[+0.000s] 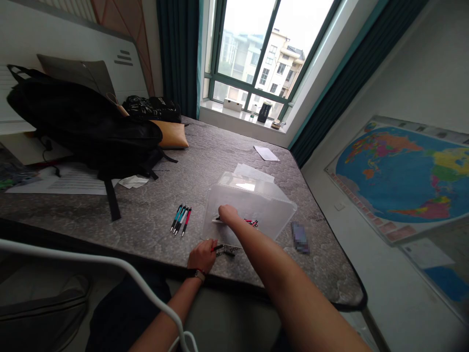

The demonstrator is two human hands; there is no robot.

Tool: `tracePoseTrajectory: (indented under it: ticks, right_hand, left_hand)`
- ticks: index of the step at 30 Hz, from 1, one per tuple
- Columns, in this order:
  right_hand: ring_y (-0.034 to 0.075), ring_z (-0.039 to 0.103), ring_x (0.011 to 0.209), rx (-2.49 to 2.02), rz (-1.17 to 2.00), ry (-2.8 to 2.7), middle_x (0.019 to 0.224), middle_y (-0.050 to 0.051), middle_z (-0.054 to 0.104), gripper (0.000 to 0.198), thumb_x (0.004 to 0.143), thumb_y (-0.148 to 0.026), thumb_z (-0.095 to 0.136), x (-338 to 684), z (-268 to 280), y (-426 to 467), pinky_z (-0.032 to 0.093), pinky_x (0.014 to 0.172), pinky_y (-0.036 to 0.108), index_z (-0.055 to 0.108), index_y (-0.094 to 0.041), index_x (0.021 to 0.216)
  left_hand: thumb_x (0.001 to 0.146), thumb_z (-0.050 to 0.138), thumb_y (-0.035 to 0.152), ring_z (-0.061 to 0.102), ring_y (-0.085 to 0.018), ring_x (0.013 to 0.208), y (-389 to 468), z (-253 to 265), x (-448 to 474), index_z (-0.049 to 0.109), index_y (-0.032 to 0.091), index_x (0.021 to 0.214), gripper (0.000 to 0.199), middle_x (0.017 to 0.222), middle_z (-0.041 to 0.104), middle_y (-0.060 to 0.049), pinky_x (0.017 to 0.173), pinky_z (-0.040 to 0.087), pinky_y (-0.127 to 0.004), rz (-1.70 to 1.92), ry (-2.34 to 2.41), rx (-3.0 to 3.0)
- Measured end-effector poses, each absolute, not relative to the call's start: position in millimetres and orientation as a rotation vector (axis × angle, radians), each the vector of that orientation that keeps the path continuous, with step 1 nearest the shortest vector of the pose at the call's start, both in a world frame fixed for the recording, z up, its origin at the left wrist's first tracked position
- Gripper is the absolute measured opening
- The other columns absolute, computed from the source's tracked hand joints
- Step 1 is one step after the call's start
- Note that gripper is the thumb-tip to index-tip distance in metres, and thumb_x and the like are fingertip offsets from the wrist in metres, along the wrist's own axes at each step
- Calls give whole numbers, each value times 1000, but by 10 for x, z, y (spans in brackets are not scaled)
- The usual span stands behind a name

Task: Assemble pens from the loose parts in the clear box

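Observation:
A clear plastic box [269, 205] lies on the mattress with its open side toward me. My right hand [227, 213] reaches inside it, fingers closed around something small and dark that I cannot make out. Behind my right forearm, several red and black pens [252, 223] rest in the box. In front of the box, my left hand [202, 255] is closed on a red and black pen [217, 248]. Just right of it are small dark pieces [229, 253], too blurred to name. To the left, several pens [181, 220] in blue, black, white and red lie side by side.
A blurred phone-like object [300, 237] lies right of the box. Papers [266, 153] are behind it. A black backpack [84, 117] and a tan pouch [174, 135] occupy the left side. A white cable [120, 264] crosses the lower left. The mattress [340, 278] ends at the right.

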State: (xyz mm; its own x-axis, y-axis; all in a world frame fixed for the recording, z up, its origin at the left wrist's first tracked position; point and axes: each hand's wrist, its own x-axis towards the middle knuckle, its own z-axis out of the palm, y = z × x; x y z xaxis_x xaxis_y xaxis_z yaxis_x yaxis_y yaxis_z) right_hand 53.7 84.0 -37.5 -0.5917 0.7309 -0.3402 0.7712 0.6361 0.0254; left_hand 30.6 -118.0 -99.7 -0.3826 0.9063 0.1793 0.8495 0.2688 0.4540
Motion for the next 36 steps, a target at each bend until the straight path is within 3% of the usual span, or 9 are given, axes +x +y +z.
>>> tracePoseTrajectory:
  ticks: [6,15,20,27,29,33,36]
  right_hand:
    - [28,68,103,1242,-210,2470,110,19,70,36,78,-18,70,515,-406,987,55,84,33,68,-12,113]
    - [29,66,107,1235,-217,2473,117,21,67,30,85,-15,62,405,-346,819,55,84,37,68,-11,113]
    - [29,64,110,1152,-222,2472,119,21,66,30,81,-14,66,371,-283,798,54,88,38,69,-11,111]
    - [24,71,74,1048,-362,2325,76,12,75,15,68,-21,80,524,-158,804,55,72,30,75,-11,78]
    - [23,70,77,1047,-393,2372,80,11,75,15,72,-24,77,623,-106,773,53,73,28,76,-12,81]
    - [19,66,98,1175,-426,2622,106,10,73,27,91,-33,58,965,-128,631,47,81,24,70,-19,110]
    - [14,67,77,1357,-759,2745,92,7,73,30,95,-35,49,1282,-270,473,47,68,20,69,-16,108]
  left_hand:
    - [100,30,37,60,-18,79,-1182,-963,317,60,21,84,37,84,68,-6,65,32,-28,721,2413,1627]
    - [100,30,36,60,-18,79,-1179,-977,306,60,21,84,37,83,68,-7,65,32,-28,744,2399,1648]
    - [100,29,37,60,-18,80,-1180,-961,313,60,21,84,39,84,69,-6,66,34,-27,709,2402,1632]
    - [100,30,39,60,-18,78,-1176,-971,322,61,21,84,39,82,68,-6,64,32,-27,710,2424,1634]
    - [100,29,39,60,-18,77,-1176,-979,319,61,21,83,40,82,68,-6,64,32,-27,720,2423,1647]
    - [100,27,39,60,-17,76,-1178,-1001,313,60,21,82,42,81,68,-6,62,30,-27,743,2435,1646]
    - [100,27,41,60,-18,75,-1181,-1012,308,60,22,86,41,79,67,-5,60,29,-28,750,2421,1653]
